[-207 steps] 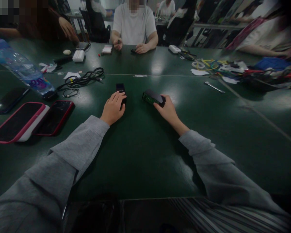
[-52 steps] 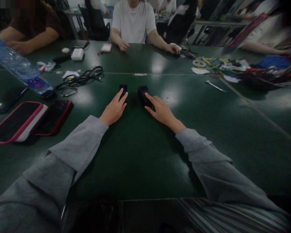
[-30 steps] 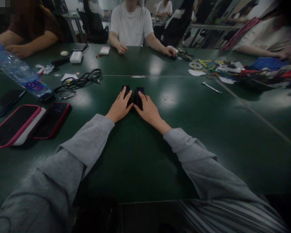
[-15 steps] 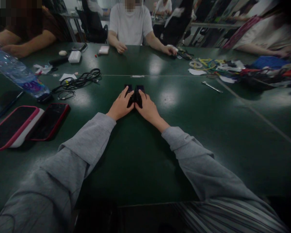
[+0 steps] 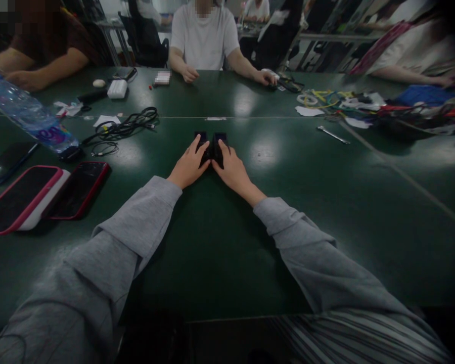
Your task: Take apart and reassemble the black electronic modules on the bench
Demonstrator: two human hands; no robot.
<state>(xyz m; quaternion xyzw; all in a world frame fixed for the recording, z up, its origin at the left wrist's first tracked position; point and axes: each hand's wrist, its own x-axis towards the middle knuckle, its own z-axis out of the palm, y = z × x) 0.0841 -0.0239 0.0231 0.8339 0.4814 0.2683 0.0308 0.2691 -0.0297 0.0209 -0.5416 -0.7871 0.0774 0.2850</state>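
Two small black box-shaped devices with dark, screen-like faces stand side by side on the green table. My left hand is closed round the left black device, fingers on its top and thumb at its near side. Around the right black device my right hand is closed in the same way. The thumbs almost meet between the two devices. My fingers cover much of both, so their exact kind does not show.
At left lie phones in red-edged cases, a tilted plastic bottle and a coiled black cable. A wrench and a pile of wires are at right. Across the table sits a person in a white shirt.
Both hands stay on the black devices with hardly any movement. The view has shifted very slightly.
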